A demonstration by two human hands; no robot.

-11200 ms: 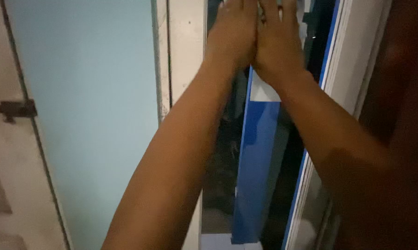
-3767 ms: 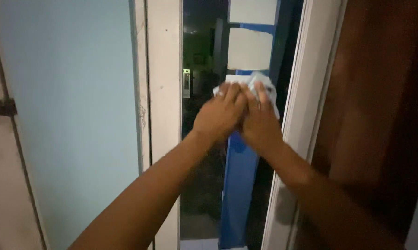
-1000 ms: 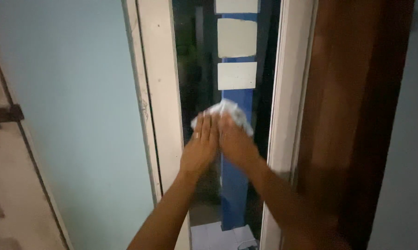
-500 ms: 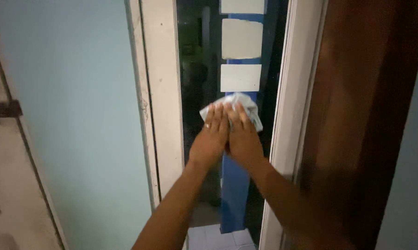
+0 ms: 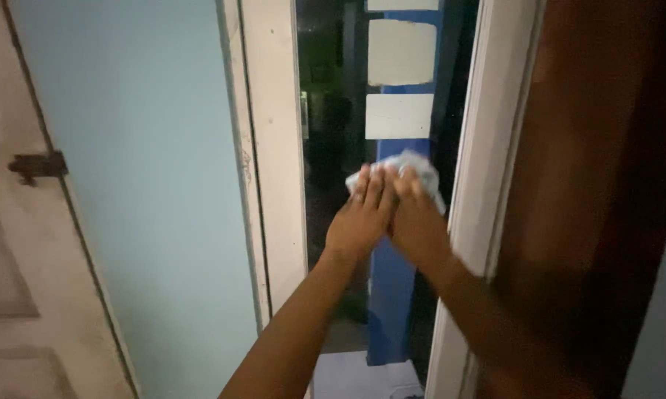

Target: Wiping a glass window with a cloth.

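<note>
Both my hands press flat, side by side, on a crumpled white cloth (image 5: 421, 168) against a narrow dark glass pane (image 5: 325, 170). My left hand (image 5: 362, 218) covers the cloth's left part, my right hand (image 5: 416, 222) its right part. Only the cloth's top and right edge show past my fingers. The pane sits in a white frame (image 5: 274, 148). Behind the glass stands a blue post (image 5: 389, 295) with white rectangular patches (image 5: 399, 117) just above my fingers.
A pale blue wall (image 5: 141, 185) lies to the left of the frame. A door with a dark hinge (image 5: 36, 166) stands at the far left. A dark brown wooden panel (image 5: 606, 185) fills the right side. Pale floor tiles (image 5: 348, 373) show below the pane.
My hands and the cloth slid down the glass over the past seconds, then shifted slightly right and a little lower since half a second ago. The view has drifted left.
</note>
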